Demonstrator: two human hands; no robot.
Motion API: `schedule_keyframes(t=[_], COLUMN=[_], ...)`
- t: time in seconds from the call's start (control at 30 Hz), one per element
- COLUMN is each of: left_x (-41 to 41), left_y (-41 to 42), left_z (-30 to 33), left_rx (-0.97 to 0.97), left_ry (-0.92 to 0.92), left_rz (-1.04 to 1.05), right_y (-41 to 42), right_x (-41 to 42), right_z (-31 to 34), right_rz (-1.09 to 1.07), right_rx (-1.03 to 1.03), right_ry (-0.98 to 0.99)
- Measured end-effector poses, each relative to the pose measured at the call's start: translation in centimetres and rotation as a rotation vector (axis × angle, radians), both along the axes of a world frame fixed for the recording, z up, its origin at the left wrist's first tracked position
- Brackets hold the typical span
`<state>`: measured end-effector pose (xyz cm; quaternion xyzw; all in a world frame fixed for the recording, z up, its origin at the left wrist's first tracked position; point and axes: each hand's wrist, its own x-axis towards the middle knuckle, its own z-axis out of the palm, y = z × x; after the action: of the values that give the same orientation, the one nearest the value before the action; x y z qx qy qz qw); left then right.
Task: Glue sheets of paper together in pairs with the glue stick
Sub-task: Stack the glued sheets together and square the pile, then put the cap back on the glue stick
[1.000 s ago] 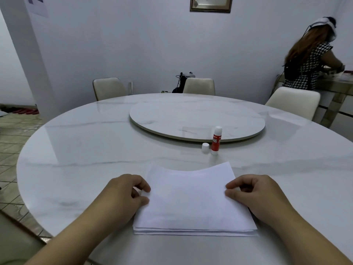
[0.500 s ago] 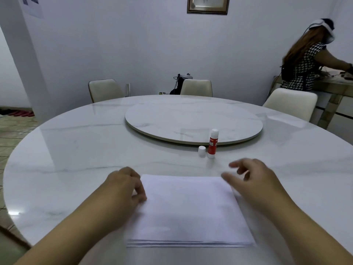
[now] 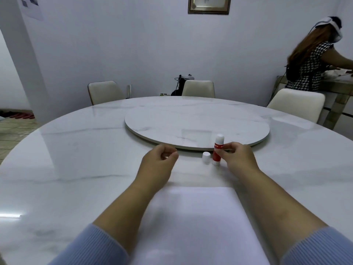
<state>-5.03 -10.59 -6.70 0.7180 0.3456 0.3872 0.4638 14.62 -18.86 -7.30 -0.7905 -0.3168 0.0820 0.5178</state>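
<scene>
Three chairs ring the round marble table.

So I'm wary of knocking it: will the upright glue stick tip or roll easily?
Probably tippy: the glue stick stands tall and narrow on glossy table. If toppled, its round body would likely roll. The right hand pinches it at mid-height, which should steady it.

Glossy marble table, matt paper
</scene>
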Motion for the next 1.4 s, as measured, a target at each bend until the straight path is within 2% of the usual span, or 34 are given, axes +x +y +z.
schedule_keyframes(t=[0.1,0.17,0.27,0.37,0.43,0.53,0.6,0.63,0.67,0.77,0.8,0.83,0.93,0.97,1.0,1.07,1.1,1.13,1.23,1.27,1.3,1.4], left_x=[0.0,-0.1,0.1,0.3,0.3,-0.1,-0.3,-0.3,-0.3,-0.1,-0.2,-0.3,-0.9,-1.1,-1.1,-1.2,-1.2,-1.3,-1.6,-1.6,-1.6,-1.4], left_y=[0.1,-0.1,-0.6,-1.1,-1.1,-0.6,-0.4,-0.4,-0.5,-0.7,-0.7,-0.7,-0.5,-0.6,-0.7,-1.1,-1.2,-1.2,-1.2,-1.2,-1.2,-1.3], left_z=[-0.1,0.1,0.5,0.5,0.3,0.1,0.1,0.0,-0.1,-0.3,-0.3,-0.1,0.4,0.5,0.5,0.6,0.6,0.6,0.7,0.7,0.7,0.5], left_rx=[-0.084,-0.140,-0.198,-0.208,-0.237,-0.290,-0.321,-0.337,-0.346,-0.343,-0.355,-0.383,-0.449,-0.449,-0.440,-0.421,-0.423,-0.428,-0.423,-0.417,-0.412,-0.388], left_ry=[-0.072,-0.130,-0.149,-0.124,-0.176,-0.273,-0.313,-0.331,-0.347,-0.379,-0.396,-0.422,-0.497,-0.509,-0.514,-0.514,-0.518,-0.526,-0.534,-0.533,-0.530,-0.507], left_rz=[-0.056,-0.161,-0.354,-0.471,-0.454,-0.438,-0.465,-0.468,-0.450,-0.358,-0.339,-0.331,-0.374,-0.382,-0.380,-0.364,-0.356,-0.352,-0.366,-0.376,-0.383,-0.388], right_y=[-0.8,-1.6,-2.5,-3.1,-3.4,-3.9,-4.3,-4.3,-4.2,-3.9,-3.8,-3.8,-4.0,-4.1,-4.1,-4.2,-4.1,-4.2,-4.6,-4.6,-4.5,-4.4], right_x=[-1.2,-2.9,-6.4,-9.0,-9.6,-9.6,-9.5,-9.5,-9.4,-9.8,-9.9,-10.1,-10.5,-10.5,-10.4,-10.4,-10.4,-10.5,-10.5,-10.4,-10.3,-9.9], right_z=[1.1,2.0,2.1,1.8,1.6,1.4,1.4,1.4,1.3,1.1,0.8,0.9,1.3,1.3,1.1,0.9,0.9,1.0,1.5,1.5,1.4,1.0], right_rz=[0.033,0.153,0.381,0.450,0.427,0.485,0.506,0.493,0.467,0.335,0.318,0.347,0.499,0.504,0.471,0.364,0.334,0.373,0.539,0.552,0.538,0.396], right_rx=[0.080,0.159,0.134,0.145,0.183,0.254,0.289,0.312,0.321,0.216,0.188,0.190,0.300,0.325,0.341,0.289,0.252,0.243,0.275,0.284,0.295,0.189], right_ry=[-0.039,0.025,0.136,0.357,0.522,0.872,0.994,0.993,0.903,0.322,0.258,0.327,0.815,0.855,0.792,0.489,0.410,0.468,0.859,0.890,0.838,0.421])
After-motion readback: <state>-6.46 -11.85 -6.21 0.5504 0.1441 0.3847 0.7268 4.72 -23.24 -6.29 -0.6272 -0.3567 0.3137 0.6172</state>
